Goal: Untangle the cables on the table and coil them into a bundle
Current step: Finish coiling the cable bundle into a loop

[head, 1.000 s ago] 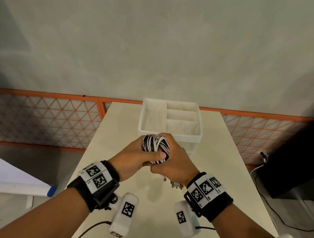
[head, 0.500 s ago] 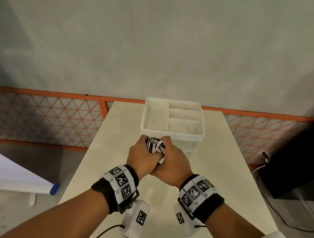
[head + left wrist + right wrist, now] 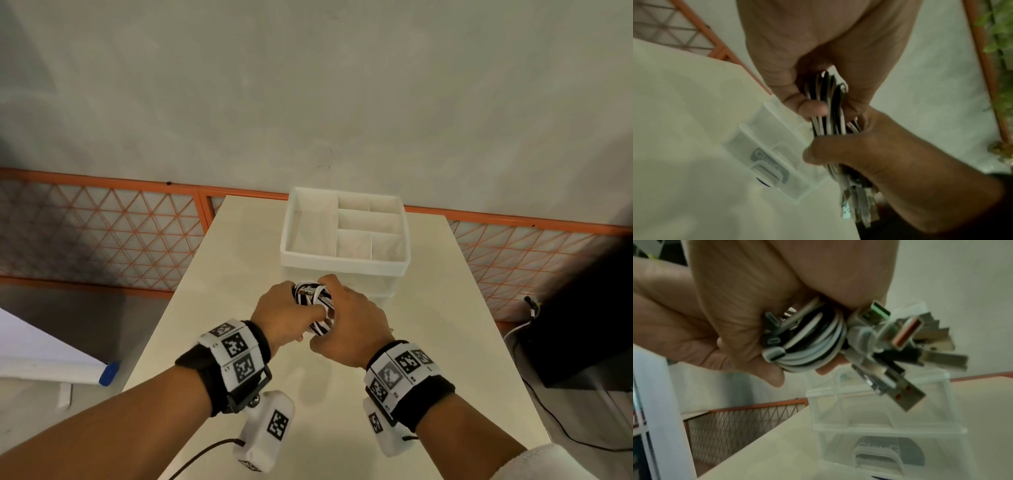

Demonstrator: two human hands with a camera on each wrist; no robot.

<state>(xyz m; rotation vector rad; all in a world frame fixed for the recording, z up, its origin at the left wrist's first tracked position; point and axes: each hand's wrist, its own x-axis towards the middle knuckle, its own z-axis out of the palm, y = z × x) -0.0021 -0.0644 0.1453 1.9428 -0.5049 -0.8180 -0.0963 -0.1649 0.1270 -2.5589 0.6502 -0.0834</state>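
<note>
A tight coil of black and white cables (image 3: 312, 300) is held above the cream table (image 3: 239, 260), just in front of the white organiser box (image 3: 344, 263). My left hand (image 3: 286, 313) grips the coil from the left and my right hand (image 3: 352, 320) grips it from the right, fingers curled round it. The left wrist view shows the cable strands (image 3: 827, 113) running between both hands. In the right wrist view the coil (image 3: 813, 344) sits in the palm, with several USB plugs (image 3: 906, 345) fanning out to the right.
The organiser has several open compartments and a clear drawer front (image 3: 885, 449) below. An orange mesh fence (image 3: 102, 236) runs behind the table. A black box (image 3: 582, 335) with wires stands on the floor to the right.
Both hands have carried the coil forward, closer to the organiser box. The coil looks more tightly closed in the hands, and the left wrist has rolled over.
</note>
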